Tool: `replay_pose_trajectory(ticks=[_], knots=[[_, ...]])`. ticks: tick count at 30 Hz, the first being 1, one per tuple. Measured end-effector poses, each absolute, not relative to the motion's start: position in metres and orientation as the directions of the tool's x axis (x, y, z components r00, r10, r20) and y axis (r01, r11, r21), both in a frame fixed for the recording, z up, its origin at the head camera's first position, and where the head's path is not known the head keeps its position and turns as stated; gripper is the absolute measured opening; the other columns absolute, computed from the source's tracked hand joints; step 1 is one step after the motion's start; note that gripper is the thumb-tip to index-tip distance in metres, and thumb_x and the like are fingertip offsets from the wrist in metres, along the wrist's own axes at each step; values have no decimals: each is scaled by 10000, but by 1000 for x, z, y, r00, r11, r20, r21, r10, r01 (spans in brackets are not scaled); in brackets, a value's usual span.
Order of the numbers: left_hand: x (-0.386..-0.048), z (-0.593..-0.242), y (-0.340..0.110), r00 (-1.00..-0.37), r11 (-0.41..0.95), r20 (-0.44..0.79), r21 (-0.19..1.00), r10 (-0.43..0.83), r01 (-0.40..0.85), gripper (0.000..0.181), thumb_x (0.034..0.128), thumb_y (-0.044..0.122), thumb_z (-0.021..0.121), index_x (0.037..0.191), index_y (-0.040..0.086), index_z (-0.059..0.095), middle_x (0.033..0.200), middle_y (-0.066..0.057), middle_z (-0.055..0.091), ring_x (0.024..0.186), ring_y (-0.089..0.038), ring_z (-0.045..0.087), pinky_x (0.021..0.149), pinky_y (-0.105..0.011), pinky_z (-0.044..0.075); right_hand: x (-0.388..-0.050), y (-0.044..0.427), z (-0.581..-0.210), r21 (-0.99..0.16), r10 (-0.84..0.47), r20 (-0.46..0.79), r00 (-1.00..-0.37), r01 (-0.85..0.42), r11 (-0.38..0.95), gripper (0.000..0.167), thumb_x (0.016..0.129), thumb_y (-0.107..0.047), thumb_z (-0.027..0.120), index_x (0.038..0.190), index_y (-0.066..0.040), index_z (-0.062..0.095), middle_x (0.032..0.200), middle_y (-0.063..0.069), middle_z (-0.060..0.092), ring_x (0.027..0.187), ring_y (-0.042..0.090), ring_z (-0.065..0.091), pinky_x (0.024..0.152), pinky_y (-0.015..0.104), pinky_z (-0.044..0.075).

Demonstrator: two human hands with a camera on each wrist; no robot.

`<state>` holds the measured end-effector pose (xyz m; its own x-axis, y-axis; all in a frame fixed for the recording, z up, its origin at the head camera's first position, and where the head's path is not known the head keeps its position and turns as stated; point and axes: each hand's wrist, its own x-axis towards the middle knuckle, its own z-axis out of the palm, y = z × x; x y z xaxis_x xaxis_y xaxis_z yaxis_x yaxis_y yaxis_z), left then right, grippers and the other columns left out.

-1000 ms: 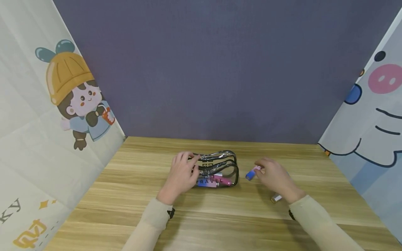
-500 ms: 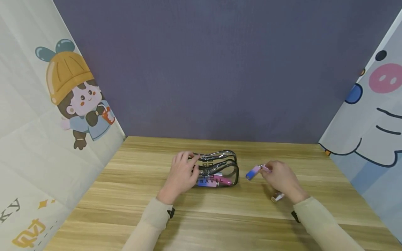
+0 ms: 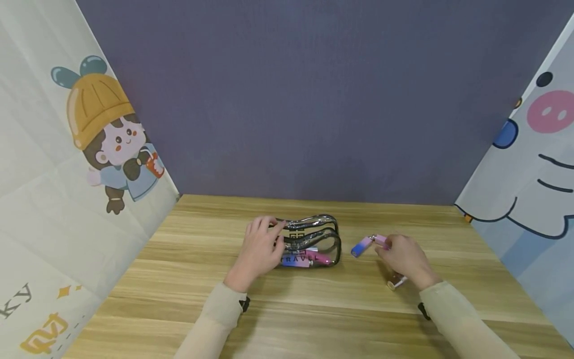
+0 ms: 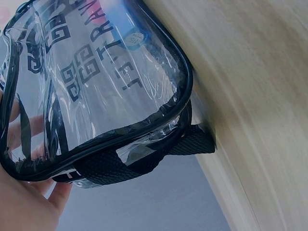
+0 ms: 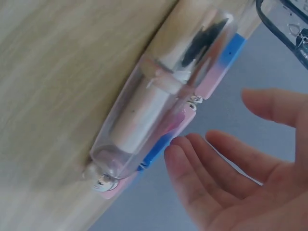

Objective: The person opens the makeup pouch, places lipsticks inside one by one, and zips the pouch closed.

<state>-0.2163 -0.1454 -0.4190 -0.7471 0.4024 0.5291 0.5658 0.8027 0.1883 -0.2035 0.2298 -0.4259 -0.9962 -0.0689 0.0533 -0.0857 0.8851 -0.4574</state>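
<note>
My left hand (image 3: 257,252) grips the left end of a clear, black-trimmed travel pouch (image 3: 306,245); in the left wrist view, fingers show through its plastic. Pink and blue tubes lie inside the pouch. To its right are a blue-to-pink tube (image 3: 360,248) and a second pink-blue tube (image 3: 380,240), with small metal fittings between them. My right hand (image 3: 405,257) is at the second one, thumb apart from the loosely bent fingers (image 5: 180,163); whether the fingertips touch it I cannot tell. A clear tube with a pale insert (image 5: 134,115) lies below that hand, partly hidden in the head view.
The things lie on a wood-grain table (image 3: 314,319). A dark panel (image 3: 314,99) stands behind it, and printed cloths (image 3: 40,199) flank both sides. A black woven strap (image 4: 115,166) hangs at the pouch's end.
My right hand has moved right and slightly toward me, letting go of its pinch; the second tube now shows beside the first. The clear tube has turned a little. My left hand stays put.
</note>
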Motion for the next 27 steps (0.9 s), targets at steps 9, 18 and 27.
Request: replay_pose_trajectory(ticks=[9,18,27], knots=[[-215,-418,-146,-750,805,526,187,402,563,427,986,223,489,1359,87,645,1274,-105,554,1205,-305,459,1022,-494,383,-205,235,-431,-479,-59,-16,-998,-44,877,209,946,-249,649,871,-55,668,672,26,550,556,172,506,496,329,403],[-215,-418,-145,-749,805,526,186,403,563,426,982,217,501,1358,78,644,1276,-109,556,1212,-310,458,1031,-503,380,-204,231,-432,-509,-59,-78,-995,-11,860,186,978,-152,576,847,-37,641,673,51,537,542,173,532,495,325,459],[-215,-417,-146,-754,803,516,191,407,565,427,988,216,486,1363,80,639,1281,-114,554,1214,-318,457,1032,-504,379,-203,227,-436,-495,-71,-95,-993,-15,869,253,1006,-146,578,767,-68,611,647,42,539,526,167,544,499,327,470]])
